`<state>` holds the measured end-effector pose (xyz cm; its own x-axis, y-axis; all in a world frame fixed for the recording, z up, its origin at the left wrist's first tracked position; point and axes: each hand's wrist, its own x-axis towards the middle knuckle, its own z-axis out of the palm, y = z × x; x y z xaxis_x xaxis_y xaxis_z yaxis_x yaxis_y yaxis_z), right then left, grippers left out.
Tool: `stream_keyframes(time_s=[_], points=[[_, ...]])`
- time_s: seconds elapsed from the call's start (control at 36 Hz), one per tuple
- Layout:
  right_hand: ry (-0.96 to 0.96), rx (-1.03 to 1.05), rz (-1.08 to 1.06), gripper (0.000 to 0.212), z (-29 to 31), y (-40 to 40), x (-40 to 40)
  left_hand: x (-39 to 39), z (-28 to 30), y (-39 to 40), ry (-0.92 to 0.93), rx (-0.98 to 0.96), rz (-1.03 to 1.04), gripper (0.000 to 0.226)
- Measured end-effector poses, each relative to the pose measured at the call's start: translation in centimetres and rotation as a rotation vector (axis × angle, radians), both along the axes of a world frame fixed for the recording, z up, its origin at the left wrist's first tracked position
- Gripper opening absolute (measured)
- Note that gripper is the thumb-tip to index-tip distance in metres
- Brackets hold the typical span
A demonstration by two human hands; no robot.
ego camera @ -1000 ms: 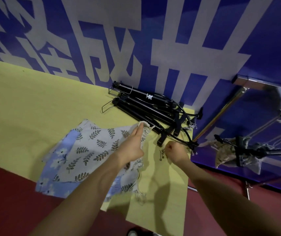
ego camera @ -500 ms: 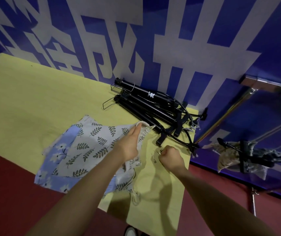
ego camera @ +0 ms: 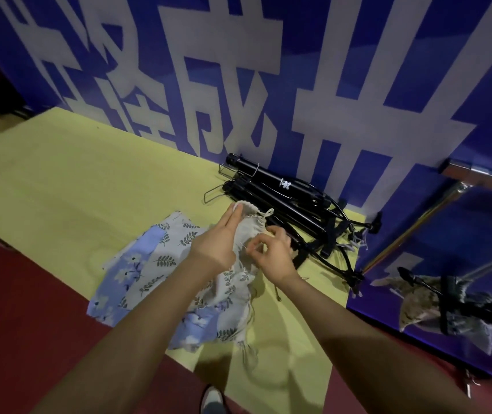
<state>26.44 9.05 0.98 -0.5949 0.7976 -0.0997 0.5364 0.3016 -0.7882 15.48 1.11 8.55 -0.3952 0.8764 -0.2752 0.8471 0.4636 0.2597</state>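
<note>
Cloth (ego camera: 161, 264) with leaves and blue flowers lies on the yellow tabletop (ego camera: 74, 180), and its top edge is lifted up in the hands. The right hand (ego camera: 273, 253) has its grip pinched tight on a thin little pin (ego camera: 244, 248). Thumb and first finger are together, and the other fingers curl out of the way. I think it holds the pin like this so the point can go into the cloth.

The left hand (ego camera: 219, 239) is at 9 o'clock from the right one, just beside it. Its fingers are straight up against the cloth, with the gathered edge over the fingertips. Its thumb is hidden, so I cannot tell if that grip is pinching or only propping. It looks like it keeps the cloth up and flat so the pin has a firm place to go in.

A white string (ego camera: 268, 211) pokes out of the edge at 12 o'clock. The rest of the cloth spreads toward 7 o'clock from the hands. Black stands (ego camera: 283, 192) lie at 1 o'clock, by the blue wall (ego camera: 417, 85), near the cloth.
</note>
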Motion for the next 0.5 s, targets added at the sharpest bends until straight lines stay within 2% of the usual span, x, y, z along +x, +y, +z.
stream_keyframes(time_s=[0.14,0.28,0.42,0.5], points=[[0.130,-0.134,0.065,0.009,1.0,0.0,-2.1,-2.4,0.3,0.0,0.012,0.057,-0.004,0.097],[-0.059,0.163,0.047,0.008,1.2,0.9,-3.3,-4.2,0.0,0.2,0.087,0.090,-0.005,0.094],[-0.223,0.205,0.139,0.045,2.6,1.9,-4.1,-5.6,1.1,1.2,0.176,0.186,-0.019,0.086],[-0.245,0.194,0.180,0.051,3.1,2.5,-4.6,-6.1,1.6,2.2,0.178,0.181,-0.056,0.083]])
